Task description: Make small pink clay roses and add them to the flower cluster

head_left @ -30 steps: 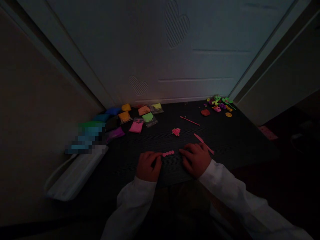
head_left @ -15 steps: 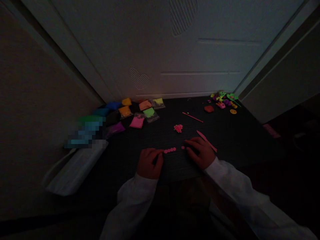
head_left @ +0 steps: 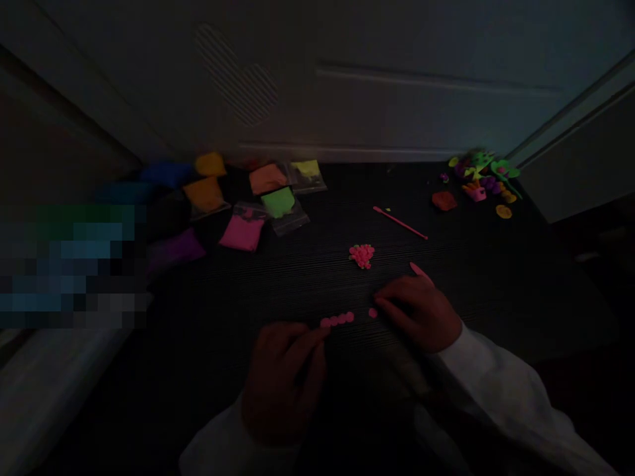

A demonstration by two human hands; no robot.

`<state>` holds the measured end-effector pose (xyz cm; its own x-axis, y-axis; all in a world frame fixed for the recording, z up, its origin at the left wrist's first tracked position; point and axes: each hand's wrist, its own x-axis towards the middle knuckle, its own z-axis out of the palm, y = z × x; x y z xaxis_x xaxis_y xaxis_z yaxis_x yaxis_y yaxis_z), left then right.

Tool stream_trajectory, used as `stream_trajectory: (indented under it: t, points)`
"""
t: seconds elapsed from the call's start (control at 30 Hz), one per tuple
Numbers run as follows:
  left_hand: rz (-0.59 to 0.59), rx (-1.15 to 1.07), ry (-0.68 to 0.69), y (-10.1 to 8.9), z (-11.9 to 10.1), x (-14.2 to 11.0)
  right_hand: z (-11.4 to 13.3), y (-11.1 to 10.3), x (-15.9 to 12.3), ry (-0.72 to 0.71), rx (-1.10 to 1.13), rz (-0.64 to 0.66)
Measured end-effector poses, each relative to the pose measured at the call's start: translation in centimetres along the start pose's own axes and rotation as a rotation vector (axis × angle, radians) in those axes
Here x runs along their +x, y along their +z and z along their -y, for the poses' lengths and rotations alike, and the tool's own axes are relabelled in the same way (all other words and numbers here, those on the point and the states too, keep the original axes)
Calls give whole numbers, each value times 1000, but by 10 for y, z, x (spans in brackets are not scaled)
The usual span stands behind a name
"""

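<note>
A short row of overlapping pink clay discs (head_left: 338,320) lies on the dark tabletop. At its left end, my left hand (head_left: 285,377) is closed, thumb and forefinger pinched against the last disc. One separate pink clay disc (head_left: 373,313) sits just right of the row. My right hand (head_left: 421,309) is over the table beside that disc, its fingertips drawn together; whether anything is between them is too dark to tell. Beyond both hands stands a cluster of small pink clay pieces with green edges (head_left: 362,256). A pink clay knife (head_left: 421,271) is partly hidden behind my right hand.
A thin pink stick tool (head_left: 399,223) lies farther back. Bags of coloured clay, including a pink one (head_left: 243,229) and a green one (head_left: 280,203), spread over the left. At the back right are a red lump (head_left: 444,201) and colourful clay figures (head_left: 483,175). A pale door (head_left: 397,112) rises behind.
The view has moved closer and tilted down. My right hand's fingertips have come together near the single disc. My left hand stays at the row's left end.
</note>
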<state>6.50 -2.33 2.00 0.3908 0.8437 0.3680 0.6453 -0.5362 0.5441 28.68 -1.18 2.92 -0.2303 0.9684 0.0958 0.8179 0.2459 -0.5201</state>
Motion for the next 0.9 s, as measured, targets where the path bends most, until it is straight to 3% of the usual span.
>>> stream_trajectory:
  t: [0.3, 0.47, 0.73, 0.9]
  points:
    - [54, 45, -37, -1, 2, -1, 3, 3, -5, -73, -34, -3]
    - [171, 78, 82, -5, 11, -2, 5, 2, -1, -49, -33, 1]
    - [154, 90, 57, -5, 11, -5, 4, 4, -3, -9, -28, 4]
    - [87, 67, -54, -1, 3, -5, 3, 3, -2, 44, -6, 19]
